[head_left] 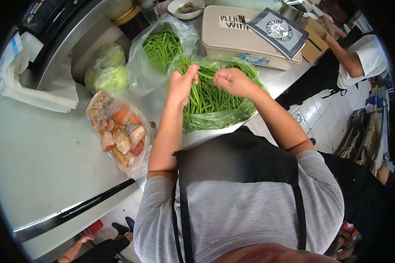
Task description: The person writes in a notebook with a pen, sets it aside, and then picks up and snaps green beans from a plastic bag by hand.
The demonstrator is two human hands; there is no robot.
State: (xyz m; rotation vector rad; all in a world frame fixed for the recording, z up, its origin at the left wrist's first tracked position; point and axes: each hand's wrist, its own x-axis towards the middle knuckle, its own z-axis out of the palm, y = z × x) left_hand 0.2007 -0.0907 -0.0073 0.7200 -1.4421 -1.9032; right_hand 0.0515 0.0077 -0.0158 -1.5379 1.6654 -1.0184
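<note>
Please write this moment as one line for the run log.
left hand: grips green beans | right hand: pinches same beans | below: open plastic bag of beans | on: counter

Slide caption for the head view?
Left hand and right hand pinch green beans over their plastic bag on a steel counter.

A thin, glossy plastic bag (219, 117) wraps smooth green beans (206, 96) on a dull-sheened metal counter (44, 153).
</note>
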